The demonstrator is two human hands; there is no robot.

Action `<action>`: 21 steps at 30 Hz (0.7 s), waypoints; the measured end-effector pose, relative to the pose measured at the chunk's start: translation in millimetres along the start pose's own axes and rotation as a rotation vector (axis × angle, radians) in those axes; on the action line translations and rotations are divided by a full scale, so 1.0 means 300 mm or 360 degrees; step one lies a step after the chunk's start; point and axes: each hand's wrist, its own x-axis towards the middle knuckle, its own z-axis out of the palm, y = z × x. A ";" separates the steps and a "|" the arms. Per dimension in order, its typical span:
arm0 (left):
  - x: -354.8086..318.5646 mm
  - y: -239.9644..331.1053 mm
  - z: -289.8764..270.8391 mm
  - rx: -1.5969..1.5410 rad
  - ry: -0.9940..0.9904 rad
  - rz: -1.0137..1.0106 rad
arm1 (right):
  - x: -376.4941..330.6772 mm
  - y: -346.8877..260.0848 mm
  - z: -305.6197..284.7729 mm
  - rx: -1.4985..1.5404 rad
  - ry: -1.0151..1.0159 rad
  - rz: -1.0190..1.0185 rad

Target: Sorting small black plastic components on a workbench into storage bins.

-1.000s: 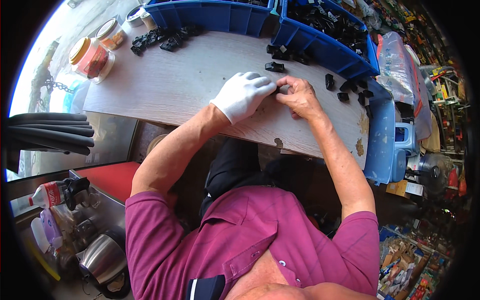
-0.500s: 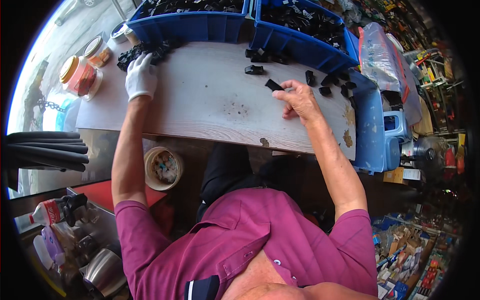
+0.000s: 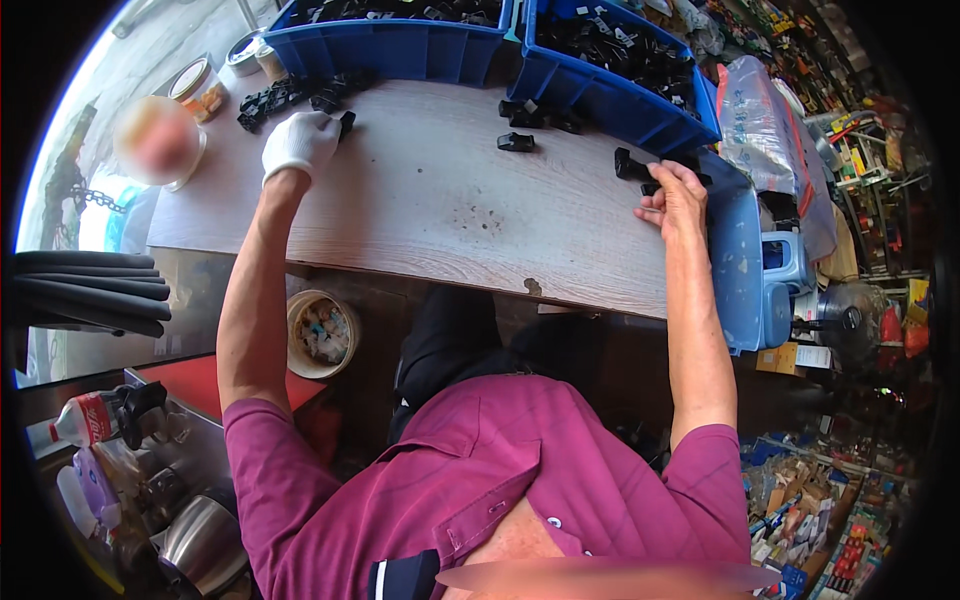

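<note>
My left hand (image 3: pixel 300 146), in a white glove, is closed over the left part of the table. A small black plastic part (image 3: pixel 346 124) sticks out past its fingertips. Behind it lies a pile of similar black parts (image 3: pixel 272 102). Bare, my right hand (image 3: pixel 677 200) is at the table's right side, thumb and fingers pinched at a black plastic part (image 3: pixel 634 166). Other black pieces lie around and partly under those fingers, so the exact grip is partly hidden. Between the hands, one black part (image 3: pixel 516 142) lies alone, in front of a small cluster (image 3: pixel 540 116).
Two blue bins (image 3: pixel 390 50) (image 3: pixel 610 85) full of black parts line the far edge. A lighter blue tub (image 3: pixel 735 255) adjoins the table's right edge. Jars (image 3: pixel 200 92) stand far left; a bucket (image 3: pixel 322 335) sits below the front edge.
My left hand has left the pile, moving right and nearer me, with a black part now at its fingertips. My right hand has carried its black part rightward to the loose pieces.
</note>
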 end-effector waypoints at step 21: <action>-0.227 0.394 0.192 -0.1520 0.0322 0.0239 | -0.191 -0.062 0.462 -0.0828 -0.0673 -0.0172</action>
